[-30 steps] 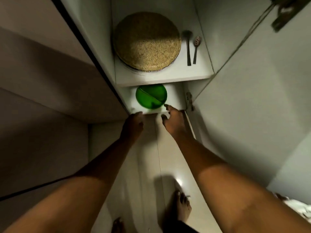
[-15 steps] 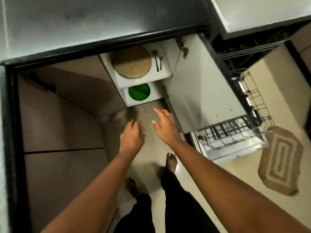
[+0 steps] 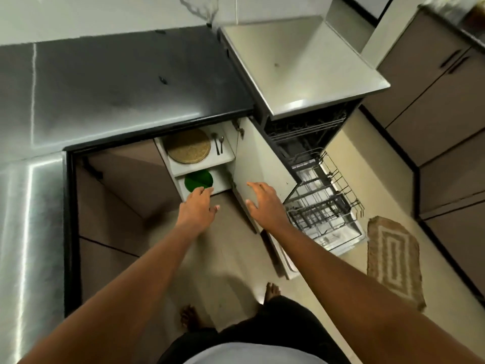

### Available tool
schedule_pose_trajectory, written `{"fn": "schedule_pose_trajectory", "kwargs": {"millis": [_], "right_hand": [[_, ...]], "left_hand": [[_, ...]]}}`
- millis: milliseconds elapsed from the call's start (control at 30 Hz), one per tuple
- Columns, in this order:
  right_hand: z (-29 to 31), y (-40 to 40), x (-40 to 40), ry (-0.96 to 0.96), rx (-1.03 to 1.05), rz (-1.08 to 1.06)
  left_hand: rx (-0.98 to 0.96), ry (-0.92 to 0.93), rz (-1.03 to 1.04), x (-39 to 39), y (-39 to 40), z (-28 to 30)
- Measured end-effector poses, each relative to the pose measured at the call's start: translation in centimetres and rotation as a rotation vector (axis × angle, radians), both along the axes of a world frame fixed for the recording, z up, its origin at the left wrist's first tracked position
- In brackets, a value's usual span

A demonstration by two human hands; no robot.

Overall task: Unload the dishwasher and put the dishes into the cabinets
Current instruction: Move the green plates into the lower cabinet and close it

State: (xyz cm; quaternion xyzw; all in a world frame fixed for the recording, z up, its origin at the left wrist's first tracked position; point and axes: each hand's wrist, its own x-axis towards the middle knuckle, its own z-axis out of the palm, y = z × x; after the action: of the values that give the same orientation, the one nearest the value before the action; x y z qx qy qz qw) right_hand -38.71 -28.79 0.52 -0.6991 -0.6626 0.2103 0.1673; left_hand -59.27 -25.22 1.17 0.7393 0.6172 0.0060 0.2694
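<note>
- Reaching forward and down, the left hand [image 3: 197,209] hangs with its fingers loosely spread, holding nothing, in front of the lower shelf of the open cabinet [image 3: 228,164].
- The right hand [image 3: 263,203] is also empty, fingers straight and spread, just in front of the inner face of the cabinet door [image 3: 262,164], which stands swung open to the right; whether it touches the door cannot be told.
- A green plate [image 3: 198,180] lies flat on the cabinet's lower shelf, toward its left side, partly hidden by the left hand's fingertips.
- On the upper shelf a round woven mat [image 3: 189,148] fills the left part, and two spoons [image 3: 218,143] lie side by side near the shelf's right edge.
- Right of the door, the dishwasher [image 3: 309,127] stands open, its wire lower rack [image 3: 322,206] pulled out over the lowered door; what the rack holds is too small to tell.
- A dark worktop [image 3: 126,82] runs above the cabinet, meeting the dishwasher's pale top at its right edge.
- A patterned rug [image 3: 393,258] lies on the floor right of the rack.
- Two bare feet stand on the floor below the arms.
</note>
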Motion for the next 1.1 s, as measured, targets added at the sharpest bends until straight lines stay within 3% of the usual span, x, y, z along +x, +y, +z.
{"fn": "schedule_pose_trajectory", "kwargs": {"millis": [200,467,633,900,1100], "right_hand": [[1.6,0.6,7.7,-0.062,0.064,-0.131],[0.2,2.7,15.2,0.139,-0.186,-0.079],[-1.6,4.0,16.5,0.203,-0.251,-0.027],[-2.3,4.1,15.5,0.319,-0.262,-0.186],[-2.5,2.9,13.1,0.257,-0.329,-0.007]], "left_hand": [[-0.020,-0.056,0.033,5.0,-1.1,1.6],[-0.068,-0.166,0.069,14.2,-1.7,2.0],[-0.079,-0.142,0.151,16.2,-1.0,1.2],[-0.112,-0.134,0.245,16.8,-1.5,0.1],[-0.052,-0.185,0.254,18.0,-0.2,0.3]]}}
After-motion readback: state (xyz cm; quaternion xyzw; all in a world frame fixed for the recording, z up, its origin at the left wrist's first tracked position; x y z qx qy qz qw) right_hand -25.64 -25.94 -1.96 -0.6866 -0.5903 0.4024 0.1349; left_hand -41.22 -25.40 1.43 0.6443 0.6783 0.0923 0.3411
